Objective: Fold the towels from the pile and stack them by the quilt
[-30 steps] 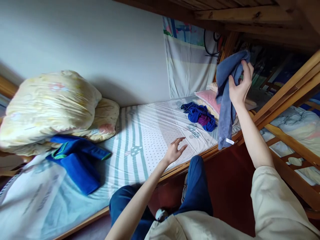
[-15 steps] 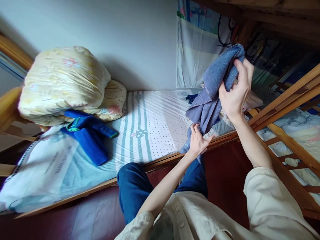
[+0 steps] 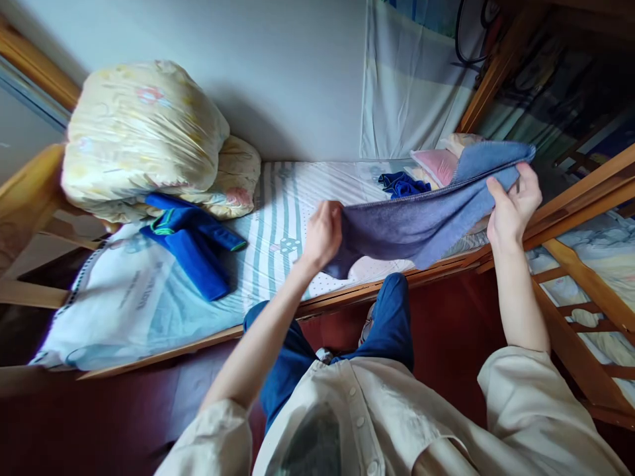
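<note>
A grey-blue towel [image 3: 417, 221] hangs stretched between my two hands above the near edge of the bed. My left hand [image 3: 323, 235] is closed on its left end. My right hand [image 3: 510, 208] pinches its right end, held a little higher. The towel sags in the middle over the striped and dotted sheet [image 3: 282, 225]. Behind it lie a crumpled dark blue garment [image 3: 401, 185] and a pink pillow [image 3: 436, 165].
A folded bright blue garment with green trim [image 3: 191, 241] lies on the sheet, left of my hands. A bundled yellow duvet [image 3: 143, 135] sits at the left end by the wall. Wooden bunk rails [image 3: 585, 198] run along the right. My knees in blue trousers [image 3: 391, 324] press against the bed frame.
My left hand rose from the sheet, took the hanging lower end of the towel and pulled it left. The towel went from dangling under my right hand to being spread between both hands.
</note>
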Demonstrator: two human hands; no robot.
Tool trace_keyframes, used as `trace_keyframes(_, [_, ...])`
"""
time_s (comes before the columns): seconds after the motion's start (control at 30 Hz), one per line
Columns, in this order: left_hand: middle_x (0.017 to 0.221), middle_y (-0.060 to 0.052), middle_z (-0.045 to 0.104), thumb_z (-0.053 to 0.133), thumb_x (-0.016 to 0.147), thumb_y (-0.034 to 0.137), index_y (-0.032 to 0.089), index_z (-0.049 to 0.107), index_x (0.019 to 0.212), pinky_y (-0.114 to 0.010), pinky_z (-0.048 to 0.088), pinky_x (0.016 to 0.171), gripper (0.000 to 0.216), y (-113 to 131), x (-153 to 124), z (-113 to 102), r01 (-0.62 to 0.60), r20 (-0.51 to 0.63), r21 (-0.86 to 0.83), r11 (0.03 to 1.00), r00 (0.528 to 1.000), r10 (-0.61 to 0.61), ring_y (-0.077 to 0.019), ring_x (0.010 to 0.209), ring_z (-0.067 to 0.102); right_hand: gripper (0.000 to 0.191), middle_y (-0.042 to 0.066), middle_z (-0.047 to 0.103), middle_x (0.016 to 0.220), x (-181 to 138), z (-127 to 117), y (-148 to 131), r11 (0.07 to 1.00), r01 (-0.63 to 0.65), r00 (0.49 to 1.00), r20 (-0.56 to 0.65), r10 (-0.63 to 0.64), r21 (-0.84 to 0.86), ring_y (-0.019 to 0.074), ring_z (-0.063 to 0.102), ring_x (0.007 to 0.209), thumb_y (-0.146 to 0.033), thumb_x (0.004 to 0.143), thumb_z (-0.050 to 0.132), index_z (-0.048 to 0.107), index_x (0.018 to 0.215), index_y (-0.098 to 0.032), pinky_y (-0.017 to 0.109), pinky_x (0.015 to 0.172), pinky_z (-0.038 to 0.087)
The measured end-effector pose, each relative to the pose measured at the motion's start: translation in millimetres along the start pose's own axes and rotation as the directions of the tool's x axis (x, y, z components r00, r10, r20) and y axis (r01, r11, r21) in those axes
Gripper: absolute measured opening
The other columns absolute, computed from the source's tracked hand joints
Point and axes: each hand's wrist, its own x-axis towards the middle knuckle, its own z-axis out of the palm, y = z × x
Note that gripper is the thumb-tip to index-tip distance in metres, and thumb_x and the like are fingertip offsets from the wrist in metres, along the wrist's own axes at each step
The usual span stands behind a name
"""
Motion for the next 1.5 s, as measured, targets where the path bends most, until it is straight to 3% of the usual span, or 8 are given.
trace_keyframes(0.3, [0.098, -0.005, 0.066, 0.031, 0.11, 0.042, 0.01, 0.065, 0.114, -0.04, 0.057, 0.094, 0.047, 40.2, 74.2, -103.7, -0.47, 0.399, 0.108, 0.876, 0.828, 0.395, -0.0158, 0.087, 0.067, 0.031, -0.007, 0.056, 0.073, -98.7, -39.2, 62.3, 0.788, -0.607, 0.782, -0.097, 0.616, 0.104, 0.0115, 0.056, 0.061, -0.035, 0.073, 0.078, 0.056, 0.092, -0.026, 0.032, 0.067, 0.058])
trace_keyframes(0.47, [0.101, -0.005, 0.068, 0.044, 0.109, 0.039, 0.009, 0.066, 0.114, -0.047, 0.057, 0.102, 0.037, 70.1, 77.6, -108.9, -0.494, 0.628, 0.088, 0.865, 0.701, 0.337, -0.0186, 0.094, 0.072, 0.051, 0.007, 0.072, 0.116, -135.2, 16.7, 18.7, 0.915, -0.398, 0.864, 0.309, 0.398, -0.065, 0.0231, 0.07, 0.109, -0.048, 0.073, 0.083, 0.066, 0.115, -0.027, 0.041, 0.095, 0.059])
trace_keyframes(0.6, [0.091, -0.002, 0.067, 0.055, 0.106, 0.035, 0.014, 0.066, 0.104, -0.047, 0.056, 0.104, 0.024, 83.0, 74.3, -108.9, -0.442, 0.727, 0.051, 0.895, 0.631, 0.27, -0.018, 0.086, 0.073, 0.068, 0.011, 0.066, 0.142, -159.2, 107.4, -29.2, 0.954, -0.29, 0.636, 0.76, 0.134, 0.074, 0.0287, 0.061, 0.133, -0.056, 0.072, 0.088, 0.066, 0.13, -0.027, 0.043, 0.108, 0.055])
trace_keyframes(0.83, [0.091, -0.002, 0.068, 0.055, 0.104, 0.04, 0.013, 0.069, 0.105, -0.05, 0.058, 0.102, 0.03, 65.6, 69.1, -142.5, -0.432, 0.761, 0.092, 0.897, 0.612, 0.217, -0.0175, 0.081, 0.073, 0.037, 0.001, 0.068, 0.079, -195.0, 188.5, -35.3, 0.887, -0.44, 0.32, 0.947, 0.009, 0.14, 0.0156, 0.062, 0.074, -0.055, 0.081, 0.08, 0.068, 0.084, -0.02, 0.03, 0.07, 0.056])
trace_keyframes(0.9, [0.095, -0.004, 0.071, 0.053, 0.106, 0.044, 0.014, 0.069, 0.106, -0.047, 0.059, 0.101, 0.034, 58.2, 66.8, -151.9, -0.4, 0.759, 0.099, 0.911, 0.622, 0.191, -0.0174, 0.083, 0.074, 0.036, 0.0, 0.068, 0.079, -203.4, 183.1, -30.3, 0.874, -0.468, 0.334, 0.942, 0.038, 0.131, 0.0144, 0.062, 0.07, -0.054, 0.081, 0.079, 0.068, 0.084, -0.02, 0.028, 0.064, 0.054])
trace_keyframes(1.13, [0.1, -0.008, 0.073, 0.035, 0.111, 0.045, 0.008, 0.066, 0.115, -0.045, 0.06, 0.095, 0.048, 44.1, 61.3, -145.5, -0.521, 0.734, 0.223, 0.824, 0.646, 0.21, -0.0191, 0.09, 0.075, 0.03, 0.007, 0.075, 0.105, -216.5, 165.4, -48.7, 0.946, -0.283, 0.69, 0.719, 0.084, 0.161, 0.0186, 0.07, 0.087, -0.052, 0.094, 0.069, 0.072, 0.104, -0.024, 0.033, 0.079, 0.059])
trace_keyframes(1.37, [0.093, -0.005, 0.074, 0.04, 0.11, 0.046, 0.013, 0.07, 0.108, -0.035, 0.057, 0.098, 0.045, 44.4, 59.2, -134.3, -0.555, 0.69, 0.094, 0.826, 0.635, 0.348, -0.0194, 0.094, 0.077, 0.033, 0.002, 0.065, 0.083, -220.1, 181.0, -62.5, 0.967, -0.183, 0.724, 0.689, 0.012, 0.175, 0.0163, 0.061, 0.079, -0.052, 0.097, 0.067, 0.062, 0.082, -0.022, 0.031, 0.079, 0.053])
trace_keyframes(1.5, [0.101, -0.007, 0.076, 0.032, 0.112, 0.043, 0.013, 0.072, 0.115, -0.033, 0.055, 0.098, 0.05, 49.1, 60.4, -147.3, -0.536, 0.739, 0.173, 0.826, 0.625, 0.251, -0.0184, 0.097, 0.075, 0.048, -0.001, 0.058, 0.072, -238.9, 173.7, -31.2, 0.965, -0.258, 0.585, 0.801, 0.126, 0.036, 0.0134, 0.053, 0.069, -0.064, 0.091, 0.069, 0.057, 0.073, -0.021, 0.027, 0.07, 0.047])
